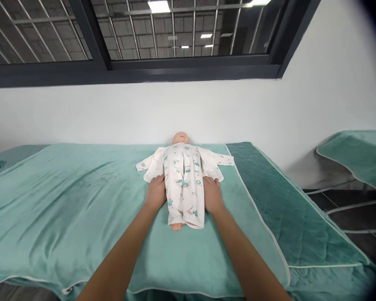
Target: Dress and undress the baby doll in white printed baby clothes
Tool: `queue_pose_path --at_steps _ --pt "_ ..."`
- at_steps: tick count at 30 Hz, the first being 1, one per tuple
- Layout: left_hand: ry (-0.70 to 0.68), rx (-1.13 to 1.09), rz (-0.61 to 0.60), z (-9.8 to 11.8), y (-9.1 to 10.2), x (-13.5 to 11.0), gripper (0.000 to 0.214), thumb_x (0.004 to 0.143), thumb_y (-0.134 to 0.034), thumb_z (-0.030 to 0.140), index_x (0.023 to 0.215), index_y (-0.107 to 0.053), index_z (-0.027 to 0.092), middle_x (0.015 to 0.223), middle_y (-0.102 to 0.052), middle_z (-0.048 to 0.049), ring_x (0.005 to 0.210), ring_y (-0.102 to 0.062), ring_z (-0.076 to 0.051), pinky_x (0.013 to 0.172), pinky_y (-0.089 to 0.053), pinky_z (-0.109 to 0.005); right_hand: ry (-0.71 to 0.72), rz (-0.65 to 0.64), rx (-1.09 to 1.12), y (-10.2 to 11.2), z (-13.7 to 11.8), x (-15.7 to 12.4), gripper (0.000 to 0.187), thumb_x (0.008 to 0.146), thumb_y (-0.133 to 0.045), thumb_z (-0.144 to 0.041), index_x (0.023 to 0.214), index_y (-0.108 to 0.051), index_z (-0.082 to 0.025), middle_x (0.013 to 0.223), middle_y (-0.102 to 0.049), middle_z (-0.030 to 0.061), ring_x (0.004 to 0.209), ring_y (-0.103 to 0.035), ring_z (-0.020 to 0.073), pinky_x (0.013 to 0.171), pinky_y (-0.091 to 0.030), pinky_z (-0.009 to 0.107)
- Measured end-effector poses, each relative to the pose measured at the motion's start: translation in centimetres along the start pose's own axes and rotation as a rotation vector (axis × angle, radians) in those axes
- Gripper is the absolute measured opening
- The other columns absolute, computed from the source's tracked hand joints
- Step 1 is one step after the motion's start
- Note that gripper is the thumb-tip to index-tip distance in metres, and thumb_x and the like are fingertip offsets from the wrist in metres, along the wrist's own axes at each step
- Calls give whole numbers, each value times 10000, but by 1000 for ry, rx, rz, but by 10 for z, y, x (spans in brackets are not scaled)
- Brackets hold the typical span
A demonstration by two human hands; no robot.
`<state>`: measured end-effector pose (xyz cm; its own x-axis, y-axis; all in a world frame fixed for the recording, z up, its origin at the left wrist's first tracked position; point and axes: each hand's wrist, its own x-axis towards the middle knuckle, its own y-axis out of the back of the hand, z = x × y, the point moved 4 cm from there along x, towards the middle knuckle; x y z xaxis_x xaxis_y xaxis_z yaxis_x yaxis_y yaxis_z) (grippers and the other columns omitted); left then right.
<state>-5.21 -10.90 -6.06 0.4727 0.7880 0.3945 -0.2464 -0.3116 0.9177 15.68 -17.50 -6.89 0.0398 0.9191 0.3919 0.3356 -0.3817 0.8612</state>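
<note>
A baby doll (pixel 181 137) lies on its back with its head toward the wall. White printed baby trousers (pixel 188 184) stretch over its body, and a foot (pixel 176 226) shows below one leg opening. Spread out beneath is a white baby shirt (pixel 210 161), with a sleeve to each side. My left hand (pixel 156 192) is closed at the left edge of the trousers, and my right hand (pixel 212 193) is closed at the right edge. Both sets of fingers rest over the lower shirt panels; the thumbs are hidden.
A green blanket (pixel 81 200) with pale piping covers the bed, over a darker quilted cover (pixel 288 209) on the right. Behind are a white wall (pixel 138 110) and a barred window with a dark frame (pixel 188 69). Another green-covered surface (pixel 360 154) stands at right.
</note>
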Motion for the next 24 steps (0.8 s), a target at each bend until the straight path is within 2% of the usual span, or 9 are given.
queue_pose_path --at_steps 5,9,12,14,17,20,22,24 --pt "20 -97 53 2 4 -17 192 857 -477 151 837 -663 200 913 -630 -89 885 -567 -240 764 -451 -354 -12 2 119 6 5 -3 193 945 -443 -204 999 -628 -198 1035 -641 70 1024 -535 235 1033 -283 407" --pt "81 -402 47 -2 9 -24 234 878 -448 191 712 -613 202 799 -598 -44 809 -557 -192 733 -447 -311 20 -11 247 10 8 -6 222 931 -428 -212 933 -651 -218 976 -653 33 993 -545 212 1040 -292 402" --pt "219 -650 72 -12 8 -23 249 905 -440 277 801 -654 201 827 -645 -23 814 -589 -173 760 -464 -292 -34 4 402 7 16 -4 224 889 -433 -207 859 -655 -209 916 -664 25 939 -567 200 967 -360 362" --pt "364 -715 145 -22 5 -22 265 907 -451 330 908 -685 206 913 -690 -26 881 -618 -180 814 -477 -297 -151 73 593 4 27 -3 206 863 -455 -237 877 -657 -202 898 -669 24 888 -587 192 873 -415 320" --pt "565 -717 259 -37 -2 -24 279 896 -468 352 1004 -678 203 1002 -709 -45 934 -640 -195 857 -494 -318 -396 234 779 -2 51 -4 223 847 -481 -305 939 -649 -192 886 -661 28 826 -599 185 767 -450 286" --pt "670 -606 306 -53 -6 -25 281 873 -469 295 1064 -650 196 1068 -695 -72 970 -643 -215 899 -500 -353 -525 345 691 0 72 -5 258 816 -518 -333 979 -634 -170 982 -641 73 886 -600 197 806 -467 299" --pt "737 -449 333 -63 -4 -25 326 860 -468 269 1129 -625 173 1136 -673 -112 1064 -615 -257 961 -478 -403 -549 352 568 4 82 -2 316 785 -567 -349 1019 -627 -145 1092 -608 128 966 -587 223 868 -464 324" --pt "774 -282 312 -70 -2 -22 381 859 -482 287 1194 -592 141 1210 -639 -159 1184 -551 -317 1013 -439 -473 -568 293 432 6 89 2 391 783 -591 -385 1078 -617 -128 1145 -584 163 1011 -572 252 908 -450 356"
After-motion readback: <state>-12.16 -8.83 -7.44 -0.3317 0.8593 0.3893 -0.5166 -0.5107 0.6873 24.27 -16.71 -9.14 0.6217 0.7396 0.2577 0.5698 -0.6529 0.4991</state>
